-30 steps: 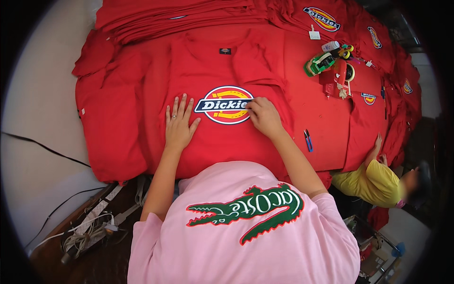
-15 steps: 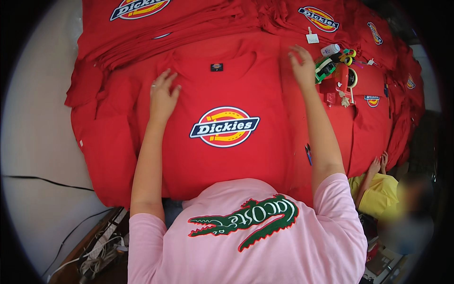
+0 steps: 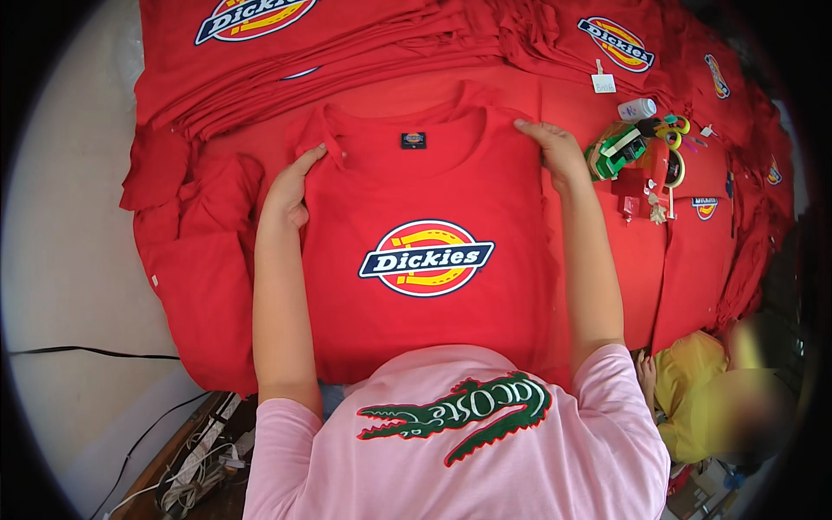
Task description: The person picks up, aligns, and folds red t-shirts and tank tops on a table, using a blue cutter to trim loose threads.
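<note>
A red T-shirt [image 3: 416,325] lies front up before me, a round horseshoe print with a dark banner on its chest and a small black label inside the neck. My left hand [image 3: 290,186] is closed on the shirt's left shoulder, beside the neckline. On the opposite shoulder my right hand [image 3: 559,152] pinches the fabric between thumb and fingers. The neck opening is stretched wide between my hands, and its upper edge looks lifted a little. More red fabric shows beneath and behind the shirt.
Piled red shirts [image 3: 364,82] span the far side. Right of my right hand sit a green tape dispenser [image 3: 617,152], a white bottle [image 3: 637,109], yellow-handled scissors [image 3: 672,137] and a tape roll [image 3: 674,169]. A person in yellow [image 3: 689,373] is at lower right; cables [image 3: 186,485] lie lower left.
Both hands were open above the shirt; now they have closed on its shoulders. The neckline has been raised and spread. The person in yellow has shifted lower at the right.
</note>
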A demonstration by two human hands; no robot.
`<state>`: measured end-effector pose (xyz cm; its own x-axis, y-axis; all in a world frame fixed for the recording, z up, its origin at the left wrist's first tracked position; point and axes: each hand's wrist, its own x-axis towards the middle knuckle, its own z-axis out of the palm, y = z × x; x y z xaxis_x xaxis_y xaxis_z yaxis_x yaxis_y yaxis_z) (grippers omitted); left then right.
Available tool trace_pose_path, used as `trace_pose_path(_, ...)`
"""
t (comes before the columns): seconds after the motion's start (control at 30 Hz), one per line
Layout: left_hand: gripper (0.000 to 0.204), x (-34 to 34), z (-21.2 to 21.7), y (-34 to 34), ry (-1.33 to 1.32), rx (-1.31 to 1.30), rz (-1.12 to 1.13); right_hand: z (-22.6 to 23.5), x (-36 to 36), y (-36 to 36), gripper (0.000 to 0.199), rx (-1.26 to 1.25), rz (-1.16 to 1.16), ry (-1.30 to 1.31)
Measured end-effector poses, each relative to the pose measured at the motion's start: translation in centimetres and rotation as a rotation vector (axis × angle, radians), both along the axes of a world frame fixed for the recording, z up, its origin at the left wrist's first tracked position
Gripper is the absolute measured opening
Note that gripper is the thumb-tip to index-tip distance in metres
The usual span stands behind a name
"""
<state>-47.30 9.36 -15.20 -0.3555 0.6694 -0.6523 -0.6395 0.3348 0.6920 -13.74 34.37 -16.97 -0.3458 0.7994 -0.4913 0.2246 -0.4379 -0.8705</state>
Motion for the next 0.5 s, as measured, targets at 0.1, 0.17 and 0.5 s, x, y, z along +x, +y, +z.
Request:
trace_pose_path(0.1,0.045,-1.0,-0.9,-1.6,-0.453,0.139,-0.192,1.1,1.0,-0.9,0.032,-0.402,-0.048,0.671)
trace_pose_path(0.17,0.045,-0.6,-1.1,-1.9,-0.447,0.095,-0.259,1.5,1.3,-2.9,0.032,-0.548,-0.128,0.820)
trace_pose_path(0.5,0.025,-1.7,0.0,-4.5,-0.305,0.522,0.109,3.0,3.0,-8.1,0.049,-0.527,0.079,0.641)
